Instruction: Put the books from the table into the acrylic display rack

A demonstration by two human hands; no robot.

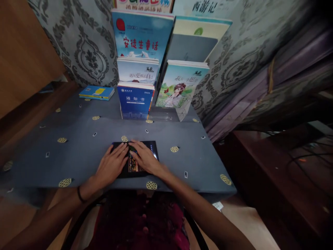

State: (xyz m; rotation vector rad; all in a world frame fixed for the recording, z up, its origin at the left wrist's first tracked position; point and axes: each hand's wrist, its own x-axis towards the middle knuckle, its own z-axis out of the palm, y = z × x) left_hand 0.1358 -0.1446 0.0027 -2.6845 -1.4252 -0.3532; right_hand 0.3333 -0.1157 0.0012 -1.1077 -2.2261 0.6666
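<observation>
A thin black rectangular thing with a colourful picture on it, probably a book point(134, 167), lies flat near the front edge of the cloth-covered table. Across its left part rests my left hand point(112, 162), palm down with the fingers stretched out; a dark band circles that wrist. My right hand point(146, 159) lies over its upper right part, fingers extended and nearly meeting those of the left. Both hands look flat on the cover and grip nothing. Much of the cover is hidden under them.
Behind stands a clear tiered rack point(182, 113) of upright books, with a blue booklet point(136, 102) in front at the left. A blue and yellow book point(96, 93) lies at the table's back left. Right of the table point(78, 149) is a dark red surface point(275, 177) with cables.
</observation>
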